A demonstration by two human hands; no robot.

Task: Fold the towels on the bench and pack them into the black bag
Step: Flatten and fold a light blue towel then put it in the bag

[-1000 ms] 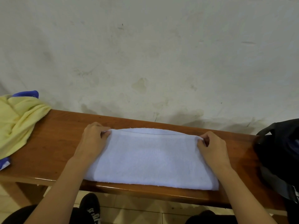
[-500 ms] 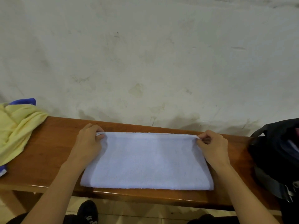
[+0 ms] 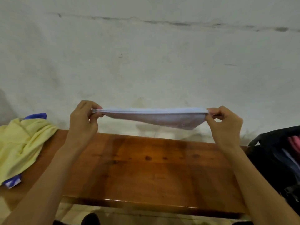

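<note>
A folded white towel (image 3: pixel 155 116) hangs stretched in the air above the wooden bench (image 3: pixel 146 168), seen almost edge-on in front of the wall. My left hand (image 3: pixel 83 118) pinches its left end and my right hand (image 3: pixel 224 123) pinches its right end. The black bag (image 3: pixel 276 153) sits on the bench's right end with its mouth open and pink and dark fabric showing inside. A yellow towel (image 3: pixel 21 146) lies crumpled on the bench's left end, over something blue.
A stained white wall (image 3: pixel 146 62) rises right behind the bench. Pale floor tiles and a dark shoe (image 3: pixel 90 219) show below the bench's front edge.
The white towel lay flat on the bench with both hands holding its far corners. Both hands have since lifted it off the bench into the air, held taut between them.
</note>
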